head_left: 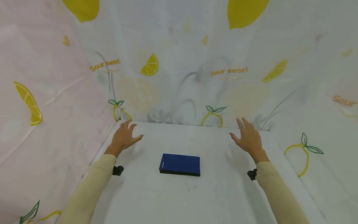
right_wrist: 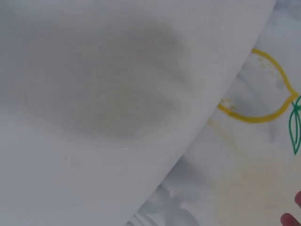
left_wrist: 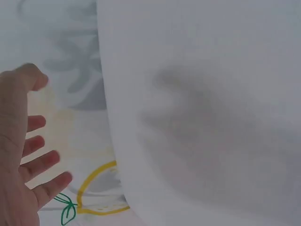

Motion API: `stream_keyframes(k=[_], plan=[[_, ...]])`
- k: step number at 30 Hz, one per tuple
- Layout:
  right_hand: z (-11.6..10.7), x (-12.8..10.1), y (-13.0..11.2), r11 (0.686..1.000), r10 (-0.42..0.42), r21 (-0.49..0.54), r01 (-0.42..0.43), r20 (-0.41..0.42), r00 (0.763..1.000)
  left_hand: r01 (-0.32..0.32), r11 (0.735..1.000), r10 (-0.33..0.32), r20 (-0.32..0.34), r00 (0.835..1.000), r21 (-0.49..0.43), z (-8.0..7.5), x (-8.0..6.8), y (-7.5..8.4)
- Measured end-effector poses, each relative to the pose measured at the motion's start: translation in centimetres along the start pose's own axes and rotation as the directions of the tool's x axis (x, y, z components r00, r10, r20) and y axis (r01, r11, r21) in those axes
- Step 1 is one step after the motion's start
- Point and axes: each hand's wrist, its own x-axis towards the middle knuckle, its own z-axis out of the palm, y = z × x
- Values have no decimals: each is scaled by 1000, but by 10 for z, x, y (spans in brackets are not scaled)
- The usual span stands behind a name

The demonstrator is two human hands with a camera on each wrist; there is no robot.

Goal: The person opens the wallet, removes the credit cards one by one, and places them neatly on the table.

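A flat, dark-blue rectangular case (head_left: 180, 164) is laid lengthwise, roughly parallel to the far edge of the white worktop (head_left: 179, 202), nearward of and between the closer left hand (head_left: 124, 137) and right hand (head_left: 248, 137), their empty fingers parted.

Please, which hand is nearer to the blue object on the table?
Left, by a little in the head view. The left hand is beyond the blue object, to its left; the right hand is beyond it to the right, across a wider gap. Neither touches it.
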Motion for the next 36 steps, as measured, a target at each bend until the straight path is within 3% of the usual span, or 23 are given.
stream_keyframes(k=[4,7,13,18,21,23,26,28,36], plan=[[11,-7,-18,987,-152,28,160,-199,968,-29,994,29,-4,1000,-109,2,-8,12],[20,-16,-36,976,-188,72,207,-208,960,-91,979,91,-8,996,-184,9,-16,24],[39,-37,-76,972,-154,172,160,-49,987,-216,919,235,17,972,-330,32,-35,44],[53,-49,-107,958,-183,234,164,64,981,-317,866,372,76,925,-386,47,-46,64],[57,-53,-121,926,-272,314,209,171,947,-346,857,422,138,896,-382,58,-51,78],[59,-54,-129,904,-333,363,227,262,906,-340,864,430,192,882,-372,64,-53,85],[63,-55,-136,889,-387,393,233,374,843,-310,880,416,272,867,-359,72,-57,93],[65,-55,-138,887,-398,401,228,414,819,-287,891,400,309,863,-352,76,-58,96],[69,-53,-138,872,-415,439,216,429,802,-275,898,387,317,866,-344,78,-57,99]])
